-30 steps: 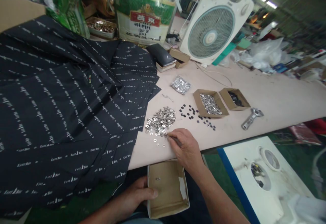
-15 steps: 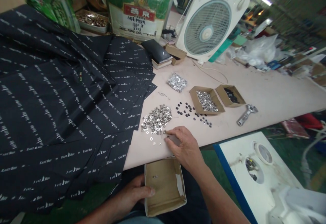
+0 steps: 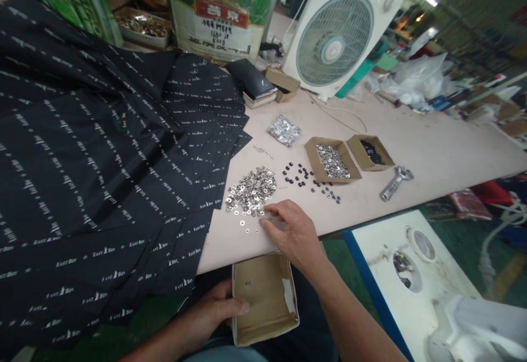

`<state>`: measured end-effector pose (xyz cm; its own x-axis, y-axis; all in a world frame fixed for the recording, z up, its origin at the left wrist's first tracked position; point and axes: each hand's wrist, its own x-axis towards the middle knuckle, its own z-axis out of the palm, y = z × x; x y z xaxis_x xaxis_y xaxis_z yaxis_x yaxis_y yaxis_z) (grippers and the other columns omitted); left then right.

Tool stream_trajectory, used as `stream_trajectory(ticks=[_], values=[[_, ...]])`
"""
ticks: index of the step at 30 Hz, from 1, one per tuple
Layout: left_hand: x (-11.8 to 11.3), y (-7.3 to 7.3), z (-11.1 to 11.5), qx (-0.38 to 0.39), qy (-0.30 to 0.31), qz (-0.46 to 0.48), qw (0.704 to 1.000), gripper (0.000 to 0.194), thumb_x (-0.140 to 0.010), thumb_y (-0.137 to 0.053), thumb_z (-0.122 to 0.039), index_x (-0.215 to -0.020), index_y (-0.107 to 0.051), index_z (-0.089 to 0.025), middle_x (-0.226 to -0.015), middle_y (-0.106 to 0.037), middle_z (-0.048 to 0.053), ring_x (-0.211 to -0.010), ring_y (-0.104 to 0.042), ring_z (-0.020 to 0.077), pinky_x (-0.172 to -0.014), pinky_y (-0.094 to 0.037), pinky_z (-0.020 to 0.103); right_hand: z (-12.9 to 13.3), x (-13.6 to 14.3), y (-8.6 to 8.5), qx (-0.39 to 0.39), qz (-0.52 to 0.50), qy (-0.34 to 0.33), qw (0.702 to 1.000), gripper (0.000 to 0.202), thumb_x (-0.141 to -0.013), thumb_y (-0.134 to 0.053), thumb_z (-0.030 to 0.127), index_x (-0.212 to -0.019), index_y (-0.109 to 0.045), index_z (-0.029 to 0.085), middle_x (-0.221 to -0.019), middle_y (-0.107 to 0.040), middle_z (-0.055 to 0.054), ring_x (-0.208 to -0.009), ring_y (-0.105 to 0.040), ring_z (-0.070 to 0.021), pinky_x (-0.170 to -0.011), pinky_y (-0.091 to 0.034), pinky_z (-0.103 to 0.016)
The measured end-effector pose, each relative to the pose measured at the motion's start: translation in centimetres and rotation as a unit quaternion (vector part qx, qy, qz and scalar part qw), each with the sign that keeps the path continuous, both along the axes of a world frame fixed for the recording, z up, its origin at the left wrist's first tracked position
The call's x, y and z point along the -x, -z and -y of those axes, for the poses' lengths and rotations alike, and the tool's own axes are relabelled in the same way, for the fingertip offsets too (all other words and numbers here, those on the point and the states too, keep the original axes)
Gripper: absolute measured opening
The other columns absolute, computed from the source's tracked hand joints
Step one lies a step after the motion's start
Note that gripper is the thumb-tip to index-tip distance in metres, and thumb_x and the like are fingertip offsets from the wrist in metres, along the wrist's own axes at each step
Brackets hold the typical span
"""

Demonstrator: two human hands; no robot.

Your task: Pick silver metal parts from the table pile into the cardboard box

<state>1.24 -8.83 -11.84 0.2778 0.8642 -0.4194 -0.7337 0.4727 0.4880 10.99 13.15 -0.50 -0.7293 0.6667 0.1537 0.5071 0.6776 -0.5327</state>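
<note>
A loose heap of small silver washers (image 3: 251, 191) lies on the table, just above a shallow, near-empty cardboard box (image 3: 263, 299).

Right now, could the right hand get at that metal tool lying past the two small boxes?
Probably yes. The right hand rests at the heap of silver washers, and the tool lies on bare table farther to its right. Only scattered washers and two open boxes lie near the path, easily passed over.

Left hand (image 3: 214, 313): low and near the body, palm down, thumb stretched to the right, fingers curled in a grip.
Right hand (image 3: 293, 234): reaches forward, palm down, fingertips pressed together.
Forearms: both bare.
</note>
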Motion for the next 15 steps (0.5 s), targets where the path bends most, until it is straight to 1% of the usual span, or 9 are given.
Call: stream_trajectory(ticks=[2,5,10,13,15], values=[[0.1,-0.1,0.0,-0.001,-0.003,0.001,1.0,0.057,-0.08,-0.076,-0.028,-0.136,-0.07,-0.017,-0.129,-0.078,0.013,-0.117,-0.072,0.0369,-0.106,-0.052,0.05,0.0,0.2,0.1,0.001,-0.001,-0.002,1.0,0.019,-0.089,-0.07,0.018,-0.107,-0.07,0.024,-0.095,-0.07,-0.005,-0.09,-0.065,-0.0242,-0.084,-0.053,-0.038],[0.1,-0.1,0.1,-0.002,-0.014,-0.002,1.0,0.056,-0.081,-0.076,-0.027,-0.135,-0.07,-0.017,-0.129,-0.078,0.012,-0.118,-0.071,0.0365,-0.109,-0.05,0.051,0.1,-0.4,0.0,-0.01,0.003,0.012,1.0,0.023,-0.087,-0.071,0.018,-0.109,-0.069,0.024,-0.096,-0.069,-0.005,-0.089,-0.065,-0.0244,-0.084,-0.053,-0.039],[0.1,0.1,0.1,0.015,0.002,-0.004,1.0,0.058,-0.079,-0.076,-0.029,-0.136,-0.069,-0.018,-0.126,-0.079,0.012,-0.115,-0.072,0.0364,-0.104,-0.053,0.05,0.5,-1.9,-0.3,0.006,0.018,0.033,0.999,0.012,-0.089,-0.071,0.023,-0.101,-0.071,0.025,-0.099,-0.069,-0.006,-0.089,-0.066,-0.024,-0.083,-0.054,-0.039],[0.0,0.0,-0.1,0.016,0.007,-0.006,1.0,0.057,-0.079,-0.076,-0.031,-0.134,-0.071,-0.017,-0.128,-0.078,0.013,-0.116,-0.072,0.0365,-0.104,-0.053,0.048,0.6,-1.8,-0.2,0.014,0.015,0.045,0.999,0.01,-0.089,-0.072,0.025,-0.099,-0.073,0.026,-0.098,-0.069,-0.005,-0.089,-0.067,-0.0237,-0.083,-0.053,-0.038],[0.0,0.0,-0.1,0.009,0.005,-0.009,1.0,0.058,-0.078,-0.076,-0.031,-0.134,-0.071,-0.017,-0.13,-0.077,0.013,-0.116,-0.072,0.0367,-0.103,-0.053,0.048,0.6,-1.5,0.0,0.015,0.009,0.05,0.999,0.005,-0.089,-0.071,0.025,-0.094,-0.074,0.026,-0.094,-0.068,-0.005,-0.089,-0.067,-0.0234,-0.084,-0.053,-0.038]])
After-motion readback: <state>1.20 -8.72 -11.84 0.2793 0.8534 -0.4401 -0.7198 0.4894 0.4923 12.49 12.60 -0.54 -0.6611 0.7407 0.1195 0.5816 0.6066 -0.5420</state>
